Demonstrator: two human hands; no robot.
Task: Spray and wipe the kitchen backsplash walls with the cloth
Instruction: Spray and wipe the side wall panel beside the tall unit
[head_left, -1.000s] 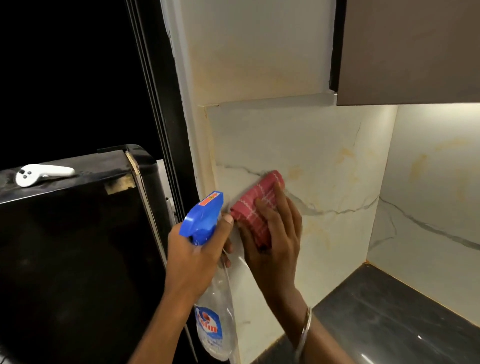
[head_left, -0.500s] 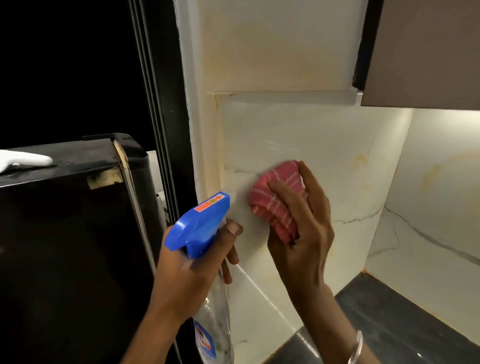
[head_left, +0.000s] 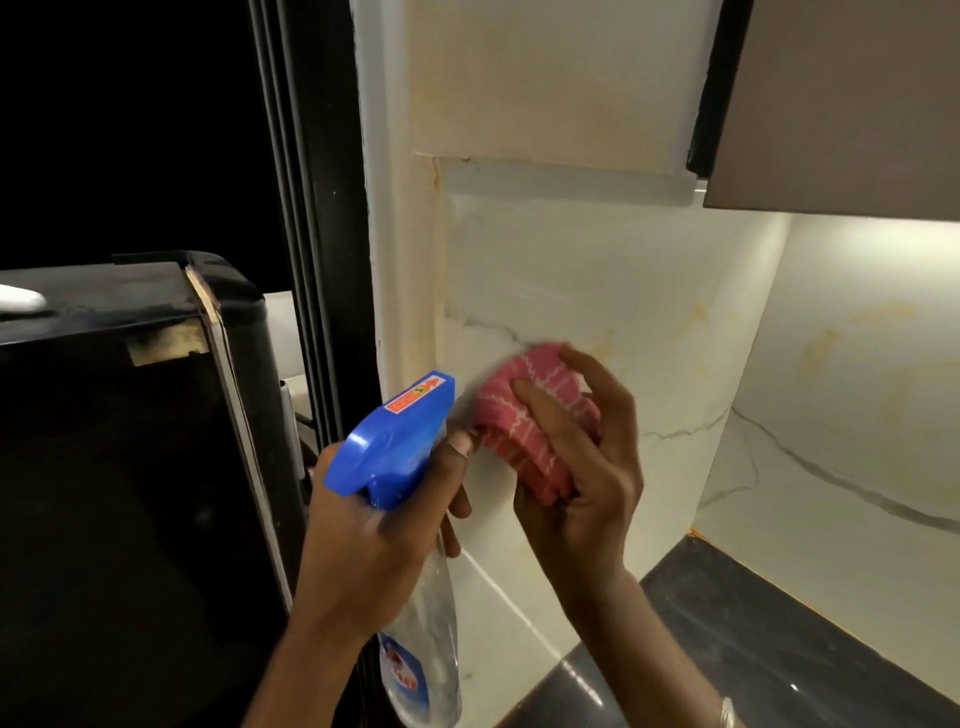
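Observation:
My right hand (head_left: 576, 483) presses a bunched red cloth with white stripes (head_left: 524, 415) against the white marble backsplash (head_left: 597, 291), just right of the wall's left edge. The cloth is blurred with motion. My left hand (head_left: 374, 525) grips a clear spray bottle (head_left: 423, 644) by its blue trigger head (head_left: 397, 436), held upright just left of the cloth, nozzle toward the wall. The left thumb tip nearly touches the cloth. Yellowish stains mark the backsplash at its left edge and further right.
A black fridge (head_left: 119, 467) stands at the left with a white object (head_left: 18, 300) on top. A brown wall cabinet (head_left: 841, 104) hangs at the upper right. The dark countertop (head_left: 753, 649) lies below, and a second marble wall (head_left: 857, 389) meets the corner at right.
The cloth and my right hand have shifted down and left along the wall, closer to the spray bottle. The left hand keeps the bottle in much the same place.

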